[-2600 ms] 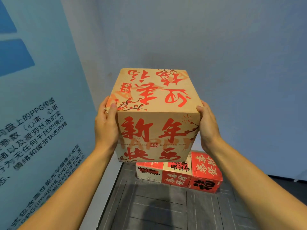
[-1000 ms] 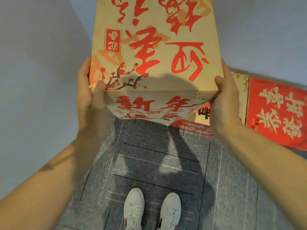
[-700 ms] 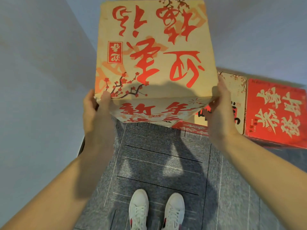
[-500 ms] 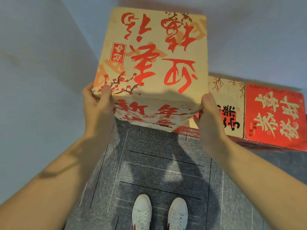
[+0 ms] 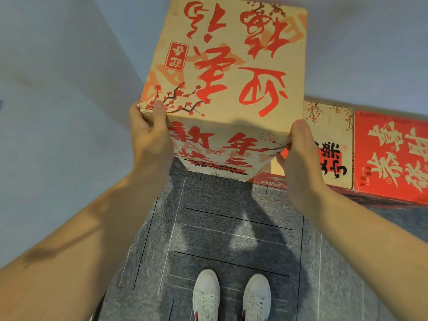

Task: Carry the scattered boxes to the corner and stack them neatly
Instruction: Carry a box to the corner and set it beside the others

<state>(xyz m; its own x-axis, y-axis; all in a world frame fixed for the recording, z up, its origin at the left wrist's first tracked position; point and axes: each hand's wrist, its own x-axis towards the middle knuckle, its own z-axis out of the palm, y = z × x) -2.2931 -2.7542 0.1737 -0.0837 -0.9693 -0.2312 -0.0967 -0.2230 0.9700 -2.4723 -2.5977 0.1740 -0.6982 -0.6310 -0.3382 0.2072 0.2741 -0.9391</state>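
1. Fingers [image 5: 138, 118] of the left hand [image 5: 150, 144] wrap the near left corner of the large kraft box [image 5: 227, 72], with the thumb laid over its top face beside the printed plum branch.
2. On the other side the right hand [image 5: 301, 156] clamps the near right corner: its thumb lies on the top edge, and its fingers press against the right side, mostly hidden behind the hand.
3. Both hands thus hold the box between them, one at each near corner, and the box reaches away from the person toward the corner where the left wall [image 5: 58, 112] meets the back wall [image 5: 361, 42].
4. The large kraft box is closed, with big red characters on its top and near faces; what is inside cannot be seen.
5. Just under its near face shows a strip of a lower box [image 5: 217, 167] with black lettering; whether the two touch cannot be told.
6. To the right, against the back wall, stand a closed cream box [image 5: 331, 135] and, touching its right side, a closed red box [image 5: 391, 156]; their contents are hidden too.
7. The right hand overlaps the cream box's near left part in the view.
8. Below, two white shoes [image 5: 231, 295] stand on grey carpet [image 5: 231, 228].
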